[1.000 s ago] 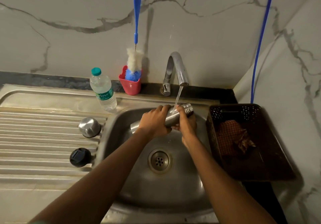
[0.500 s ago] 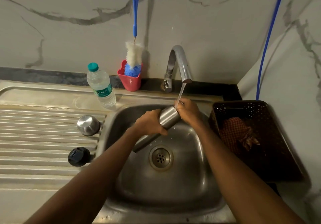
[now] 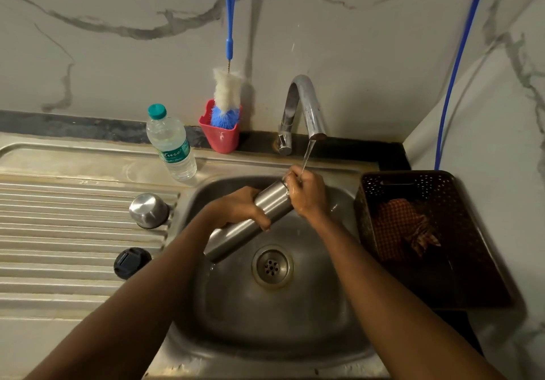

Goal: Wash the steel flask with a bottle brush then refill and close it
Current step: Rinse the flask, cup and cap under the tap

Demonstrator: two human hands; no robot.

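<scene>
Far left, on the ribbed drainboard point(image 3: 59, 217), two caps sit apart from each other: a black lid point(image 3: 131, 262) nearer the front and a domed steel cap point(image 3: 149, 210) just behind it, right by the basin's edge. Behind them stands a plastic water bottle point(image 3: 172, 143), upright, teal cap on, clear liquid inside. Just beside it is a pink cup point(image 3: 220, 136) against the wall, and in it the bottle brush point(image 3: 226, 93) stands head down, blue bristles in the cup, white fluff above the rim, blue handle running up out of view.

Now the action, over the sink point(image 3: 265, 335). The left hand point(image 3: 239, 207) wraps the middle of the steel flask point(image 3: 253, 220), fingers curled over the top, thumb tip showing underneath. The flask is tilted, base low toward the left over the basin, neck raised to the right. The right hand point(image 3: 306, 195) closes around that neck, fingers bunched together and wet. The tap point(image 3: 303, 108) is running, and its thin water stream point(image 3: 306, 155) lands right on those fingers; whether it enters the flask I cannot tell. The drain point(image 3: 272, 266) sits below, uncovered.

On the right, touching the sink's side, is a dark perforated basket point(image 3: 472, 261), and in it lies a crumpled checked cloth point(image 3: 404, 232). A blue cord point(image 3: 460, 55) hangs down the wall behind the basket.
</scene>
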